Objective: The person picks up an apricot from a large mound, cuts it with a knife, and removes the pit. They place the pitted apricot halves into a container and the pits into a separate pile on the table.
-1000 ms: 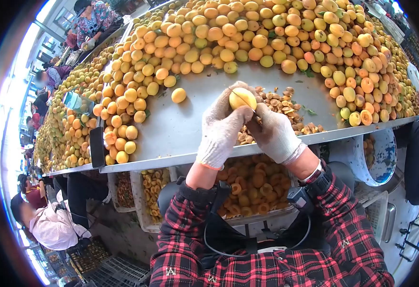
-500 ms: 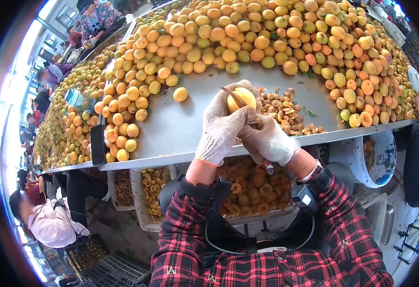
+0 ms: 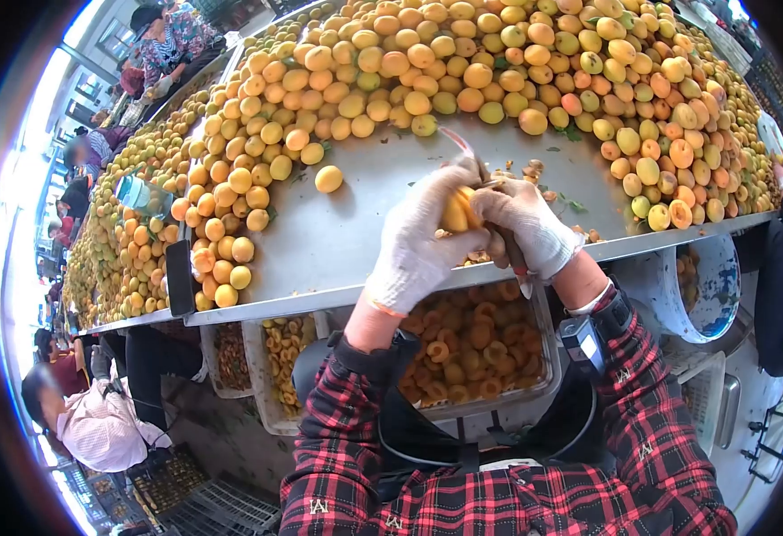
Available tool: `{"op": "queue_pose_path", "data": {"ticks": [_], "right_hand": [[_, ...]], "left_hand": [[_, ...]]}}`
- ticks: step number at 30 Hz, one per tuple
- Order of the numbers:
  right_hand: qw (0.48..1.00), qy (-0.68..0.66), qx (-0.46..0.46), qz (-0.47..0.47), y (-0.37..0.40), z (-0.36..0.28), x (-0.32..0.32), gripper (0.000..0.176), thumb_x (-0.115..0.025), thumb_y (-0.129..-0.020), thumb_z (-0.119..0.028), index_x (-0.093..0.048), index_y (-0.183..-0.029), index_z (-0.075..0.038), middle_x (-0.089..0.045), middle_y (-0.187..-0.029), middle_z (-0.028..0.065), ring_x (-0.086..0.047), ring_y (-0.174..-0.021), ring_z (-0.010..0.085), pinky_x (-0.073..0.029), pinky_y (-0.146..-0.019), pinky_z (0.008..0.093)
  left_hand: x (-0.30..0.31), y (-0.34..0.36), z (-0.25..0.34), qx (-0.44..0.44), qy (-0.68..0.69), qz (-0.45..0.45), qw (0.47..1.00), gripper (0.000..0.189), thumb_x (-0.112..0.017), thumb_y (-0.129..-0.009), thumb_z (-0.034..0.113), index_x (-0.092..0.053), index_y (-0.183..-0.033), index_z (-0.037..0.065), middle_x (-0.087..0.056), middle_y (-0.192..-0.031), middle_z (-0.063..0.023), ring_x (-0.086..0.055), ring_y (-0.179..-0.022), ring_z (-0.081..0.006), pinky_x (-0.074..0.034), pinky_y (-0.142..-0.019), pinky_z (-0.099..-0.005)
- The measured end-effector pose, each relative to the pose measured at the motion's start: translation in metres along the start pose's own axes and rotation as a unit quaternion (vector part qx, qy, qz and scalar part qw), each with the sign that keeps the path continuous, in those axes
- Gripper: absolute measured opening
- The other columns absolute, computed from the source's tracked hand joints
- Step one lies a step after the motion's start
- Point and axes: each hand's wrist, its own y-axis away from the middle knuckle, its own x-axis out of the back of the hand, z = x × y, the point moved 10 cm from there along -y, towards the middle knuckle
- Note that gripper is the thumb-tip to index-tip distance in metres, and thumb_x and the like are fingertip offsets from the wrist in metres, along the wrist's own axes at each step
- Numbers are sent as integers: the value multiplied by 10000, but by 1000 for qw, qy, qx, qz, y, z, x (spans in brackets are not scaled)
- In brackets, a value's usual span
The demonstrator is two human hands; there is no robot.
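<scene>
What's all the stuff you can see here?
apricot heap: countless, yellow-orange, piled across the table
table: one, grey, under the fruit
stray apricot: one, yellow, alone on the table
pits: small pile, brown, behind the hands
crate: one, pale, below the table, holding halved apricots
tub: one, white, under the table's right end
held apricot: one, yellow, in left hand
knife: one, silvery blade, in right hand
left hand: one, white glove, gripping the fruit
right hand: one, white glove, gripping the knife

My fingers [image 3: 434, 198] cover most of the apricot [image 3: 457, 214]; much of the knife [image 3: 457, 143] is buried in my right hand [image 3: 527, 225], and the pits [image 3: 533, 168] behind them barely show.
</scene>
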Motion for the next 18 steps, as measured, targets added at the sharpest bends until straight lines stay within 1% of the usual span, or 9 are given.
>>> {"op": "queue_pose_path", "data": {"ticks": [4,6,7,9,10,12,14,16,18], "right_hand": [[1000,17,-15,-6,0,2,3,352,-590,-923,-374,-596,-891,-24,-570,-575,42,-488,-377,85,-351,-328,205],[999,-30,-16,-31,1,4,4,352,-578,-927,-380,-593,-889,-30,-579,-594,45,-487,-387,89,-352,-337,210],[995,-78,-16,-56,2,4,0,353,-567,-931,-386,-590,-887,-36,-587,-612,49,-485,-397,94,-353,-345,215],[987,-144,-14,-71,5,1,-5,343,-559,-937,-375,-591,-891,-37,-588,-621,50,-483,-411,97,-352,-360,222],[974,-209,-12,-85,6,-2,-9,333,-551,-944,-364,-592,-895,-37,-589,-630,52,-480,-425,99,-351,-374,228],[970,-226,6,-89,4,2,-6,309,-535,-958,-336,-595,-898,-39,-588,-627,54,-478,-442,104,-348,-400,234],[954,-282,-22,-96,3,7,-7,295,-531,-965,-318,-597,-908,-36,-584,-625,49,-476,-443,103,-347,-400,230],[962,-256,-7,-94,5,3,-5,285,-550,-948,-308,-605,-922,-29,-581,-630,40,-474,-445,95,-351,-403,227],[969,-230,9,-92,7,-6,-5,280,-570,-931,-298,-613,-936,-22,-578,-634,32,-471,-448,86,-354,-406,224]], "left_hand": [[-7,-1,19,-93,-169,-39,981,600,-758,-691,-41,-589,-1263,31,-614,-1256,-91,-581,-1146,-165,-470,-978,-311],[-3,0,-2,12,-3,-53,999,596,-747,-744,5,-577,-1310,73,-590,-1321,-144,-557,-1234,-282,-448,-1039,-351],[0,-1,-1,12,-4,-53,999,596,-747,-744,5,-577,-1310,73,-590,-1321,-144,-557,-1234,-282,-448,-1039,-351],[13,-4,-11,67,218,1,974,508,-626,-881,12,-508,-1376,8,-562,-1355,-149,-553,-1237,-256,-455,-1043,-343],[13,-5,-12,66,218,2,974,508,-626,-881,12,-508,-1376,8,-562,-1355,-149,-553,-1237,-256,-455,-1043,-343],[12,-1,-33,143,467,49,871,426,-495,-966,6,-458,-1385,-61,-544,-1354,-165,-557,-1224,-248,-481,-1026,-347],[11,1,-39,143,481,56,863,426,-488,-992,58,-434,-1396,-66,-550,-1328,-189,-581,-1191,-274,-512,-994,-378],[4,1,-43,140,564,28,813,450,-517,-1002,138,-433,-1399,-56,-549,-1323,-193,-589,-1175,-294,-525,-984,-403],[1,0,-45,133,582,32,801,461,-523,-1004,175,-438,-1392,-58,-550,-1316,-201,-596,-1162,-304,-536,-970,-412]]}}
